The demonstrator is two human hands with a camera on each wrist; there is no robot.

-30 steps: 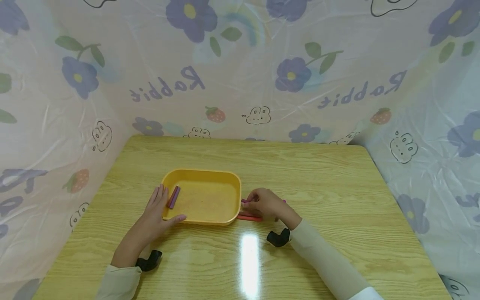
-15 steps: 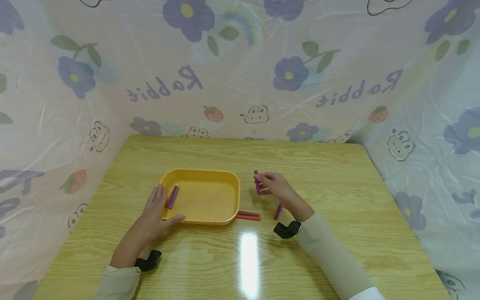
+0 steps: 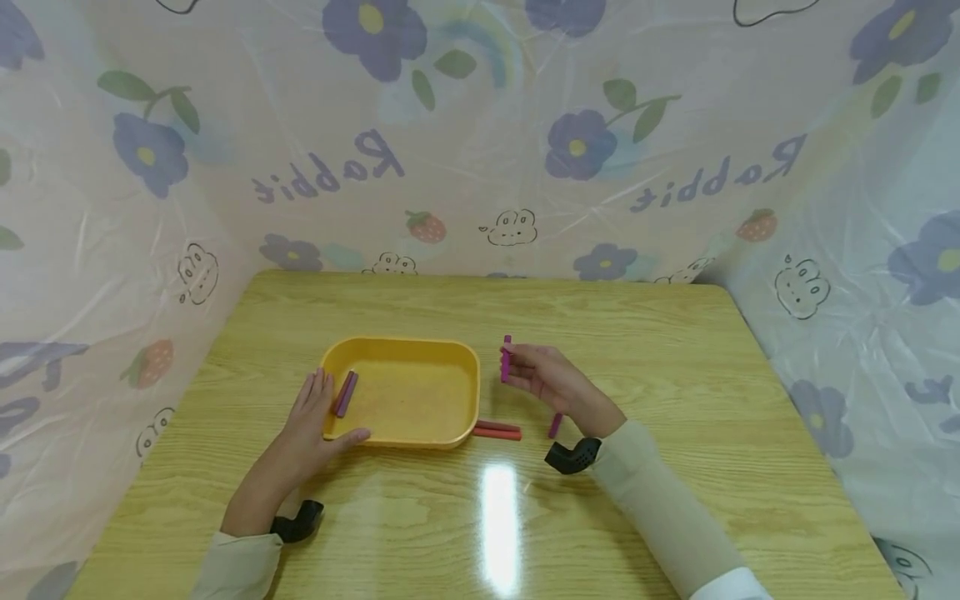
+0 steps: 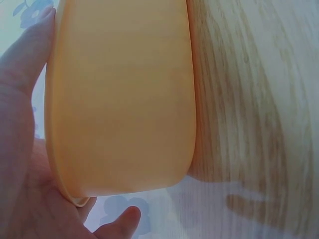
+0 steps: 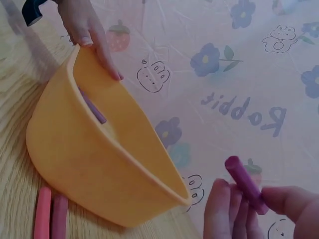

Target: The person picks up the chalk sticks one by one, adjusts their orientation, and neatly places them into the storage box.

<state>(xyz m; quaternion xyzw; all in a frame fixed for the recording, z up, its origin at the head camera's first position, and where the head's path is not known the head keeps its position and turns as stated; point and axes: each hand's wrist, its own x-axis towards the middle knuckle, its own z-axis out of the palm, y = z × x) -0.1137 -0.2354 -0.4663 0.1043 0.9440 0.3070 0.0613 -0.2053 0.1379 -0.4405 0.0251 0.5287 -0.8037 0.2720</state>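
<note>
My right hand (image 3: 551,379) pinches a short, round magenta crayon-like stick (image 3: 506,360) between thumb and fingers. It holds the stick nearly upright, just right of a yellow plastic tray (image 3: 405,442). The right wrist view shows the stick's (image 5: 245,184) flat round end. At the tray's left end rests my left hand (image 3: 303,433), fingers straight against the outer wall and thumb across the front rim. In the left wrist view the left thumb (image 4: 27,55) lies along the rim. Inside the tray, two purple sticks (image 3: 347,394) lie side by side at the left.
Right of the tray, a red stick (image 3: 498,433) and a brownish-red stick (image 3: 501,425) lie together on the wooden table (image 3: 637,517). Another magenta stick (image 3: 555,426) lies below my right hand. A patterned sheet (image 3: 465,167) surrounds the table's back and sides.
My right hand has lifted a magenta stick off the table beside the tray, then moved it slightly left toward the tray's right rim. My left hand has stayed on the tray.
</note>
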